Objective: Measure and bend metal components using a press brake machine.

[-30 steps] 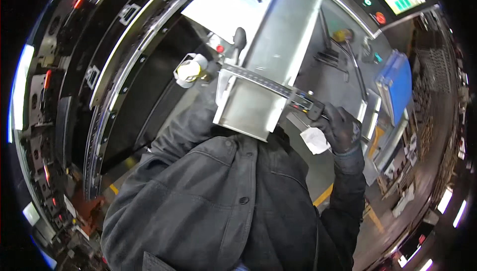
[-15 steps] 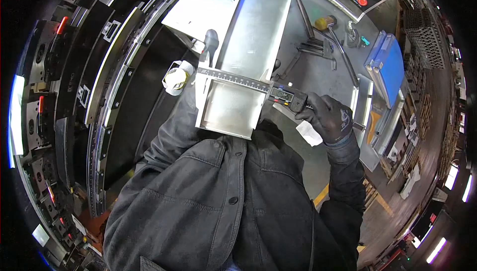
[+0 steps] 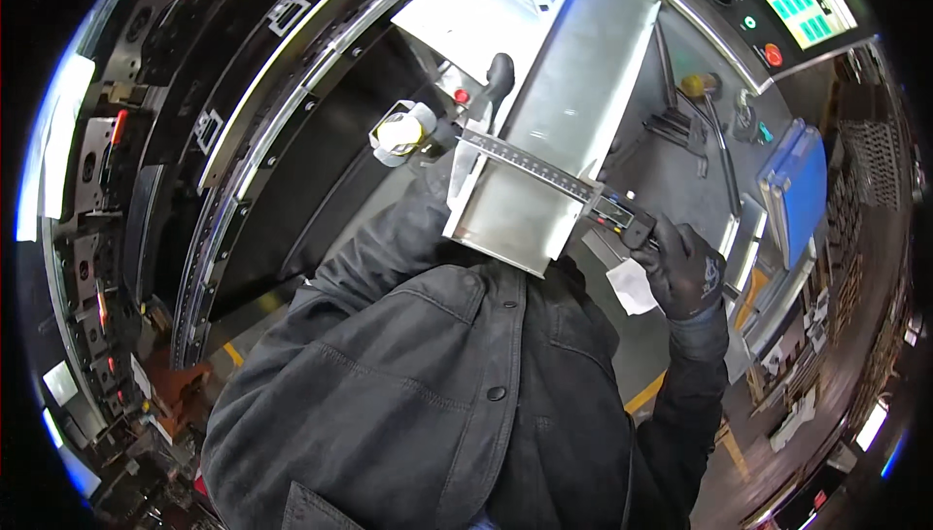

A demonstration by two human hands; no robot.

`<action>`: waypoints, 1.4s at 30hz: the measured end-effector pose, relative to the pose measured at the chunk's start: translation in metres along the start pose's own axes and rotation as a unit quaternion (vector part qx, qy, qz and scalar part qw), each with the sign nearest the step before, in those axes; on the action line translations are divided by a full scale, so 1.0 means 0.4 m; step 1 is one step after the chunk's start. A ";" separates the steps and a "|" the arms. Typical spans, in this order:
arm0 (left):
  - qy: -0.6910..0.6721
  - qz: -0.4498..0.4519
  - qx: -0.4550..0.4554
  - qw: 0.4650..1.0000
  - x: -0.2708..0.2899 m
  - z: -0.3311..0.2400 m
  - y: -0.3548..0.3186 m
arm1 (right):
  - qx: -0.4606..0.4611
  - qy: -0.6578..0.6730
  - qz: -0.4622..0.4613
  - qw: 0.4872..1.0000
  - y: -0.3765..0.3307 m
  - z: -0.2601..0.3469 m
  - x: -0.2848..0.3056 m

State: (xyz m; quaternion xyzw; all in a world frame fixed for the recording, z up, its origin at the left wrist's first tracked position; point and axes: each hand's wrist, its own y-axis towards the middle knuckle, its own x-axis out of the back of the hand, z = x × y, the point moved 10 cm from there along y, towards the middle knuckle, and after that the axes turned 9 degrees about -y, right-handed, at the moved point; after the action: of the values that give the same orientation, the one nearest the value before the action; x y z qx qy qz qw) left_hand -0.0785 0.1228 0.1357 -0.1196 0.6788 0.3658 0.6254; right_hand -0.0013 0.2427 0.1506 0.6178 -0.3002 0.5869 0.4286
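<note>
A long, shallow sheet-metal tray [image 3: 583,83] with upturned edges slants in front of my chest. My black-gloved left hand [image 3: 500,81] grips its left edge, thumb up beside the rim; the other fingers are mostly hidden. Across the tray's width lies a digital caliper [image 3: 614,211], its long jaw against the outside of the left edge. The display housing hangs past the right edge. My right hand [image 3: 685,273], also gloved in black, is closed around the display end of the caliper.
Black machine rails [image 3: 282,122] run along the left, with a white and yellow roll-like object [image 3: 400,132] close by. Blue folders [image 3: 792,195], a mallet [image 3: 700,85] and white paper [image 3: 634,287] are on the right. A control panel with a red button [image 3: 773,54] stands beyond.
The whole view has turned and shifted, so tray, caliper and both hands appear farther right and more slanted. The caliper still spans the tray, and both grips look the same.
</note>
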 end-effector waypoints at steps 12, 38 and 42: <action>-0.040 0.005 0.045 0.998 0.129 -0.039 -0.084 | -0.013 -0.032 0.012 0.999 -0.006 -0.012 -0.030; -0.040 -0.041 0.007 0.998 0.119 -0.035 -0.086 | -0.003 0.016 -0.013 1.000 0.001 -0.005 -0.025; -0.048 -0.087 0.012 0.995 0.085 -0.017 -0.071 | -0.006 0.022 0.008 1.000 0.019 -0.008 -0.037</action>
State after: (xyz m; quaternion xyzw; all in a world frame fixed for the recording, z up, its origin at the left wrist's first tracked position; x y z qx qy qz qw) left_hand -0.0722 0.1085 0.0937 -0.1529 0.6397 0.3072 0.6878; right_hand -0.0113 0.2401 0.1374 0.5993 -0.2995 0.6021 0.4344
